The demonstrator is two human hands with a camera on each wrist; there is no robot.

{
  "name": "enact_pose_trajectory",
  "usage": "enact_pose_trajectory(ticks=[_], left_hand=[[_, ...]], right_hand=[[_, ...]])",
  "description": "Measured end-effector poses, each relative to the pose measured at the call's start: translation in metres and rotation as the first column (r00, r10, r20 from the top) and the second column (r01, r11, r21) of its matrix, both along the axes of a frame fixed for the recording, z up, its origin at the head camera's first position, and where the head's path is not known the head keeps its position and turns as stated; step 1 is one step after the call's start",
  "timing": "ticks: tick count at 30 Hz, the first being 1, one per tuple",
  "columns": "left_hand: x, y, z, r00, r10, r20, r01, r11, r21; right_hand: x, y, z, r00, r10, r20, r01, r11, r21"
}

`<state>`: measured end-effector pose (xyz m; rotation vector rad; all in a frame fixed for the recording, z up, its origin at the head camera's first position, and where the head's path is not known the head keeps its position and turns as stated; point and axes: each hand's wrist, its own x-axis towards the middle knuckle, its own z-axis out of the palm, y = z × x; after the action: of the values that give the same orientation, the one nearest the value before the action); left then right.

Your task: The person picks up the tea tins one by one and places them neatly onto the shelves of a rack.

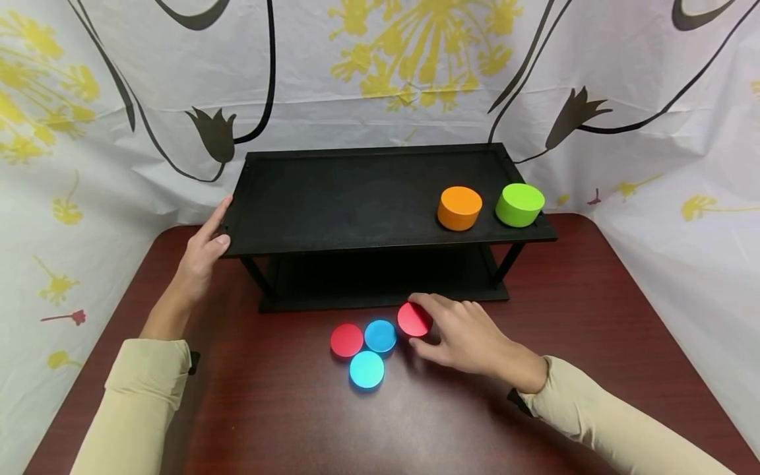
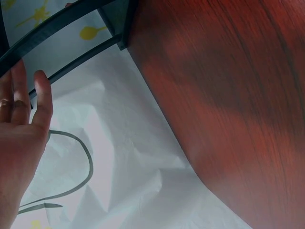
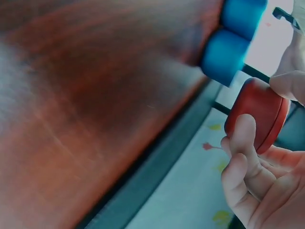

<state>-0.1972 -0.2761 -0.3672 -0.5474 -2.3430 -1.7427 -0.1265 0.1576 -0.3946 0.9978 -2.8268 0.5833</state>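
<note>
My right hand [image 1: 466, 335] grips a red round lidded container [image 1: 413, 320] between thumb and fingers, just in front of the black two-tier shelf [image 1: 350, 198]. In the right wrist view the seam of this red container [image 3: 255, 112] shows near its end. Close to its left are a blue round container [image 1: 380, 336], a light blue one [image 1: 366, 370] and another red one [image 1: 347, 341], clustered on the table. My left hand [image 1: 200, 258] touches the left edge of the shelf's top, its fingers extended; the left wrist view shows them straight against the frame.
On the right of the shelf's top stand an orange round container [image 1: 460, 208] and a green one [image 1: 520, 205]. The lower tier [image 1: 380, 290] sits close behind the cluster. A white patterned cloth [image 1: 404, 79] hangs behind and beside the dark red wooden table [image 1: 285, 422].
</note>
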Motion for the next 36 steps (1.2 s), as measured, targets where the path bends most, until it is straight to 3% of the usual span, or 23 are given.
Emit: enact_pose_trajectory(ticks=[13,36], left_hand=[[0.0,0.0,0.0,1.0,0.01,0.002,-0.01,1.0,-0.001],[0.0,0.0,0.001,1.0,0.012,0.004,-0.012,1.0,0.004]], right_hand=[[-0.006,-0.004,0.036,0.983,0.044,-0.176,-0.07,0.987,-0.145],[-0.018,-0.018,0.084,0.954,0.024,-0.299,-0.086,0.977,-0.194]])
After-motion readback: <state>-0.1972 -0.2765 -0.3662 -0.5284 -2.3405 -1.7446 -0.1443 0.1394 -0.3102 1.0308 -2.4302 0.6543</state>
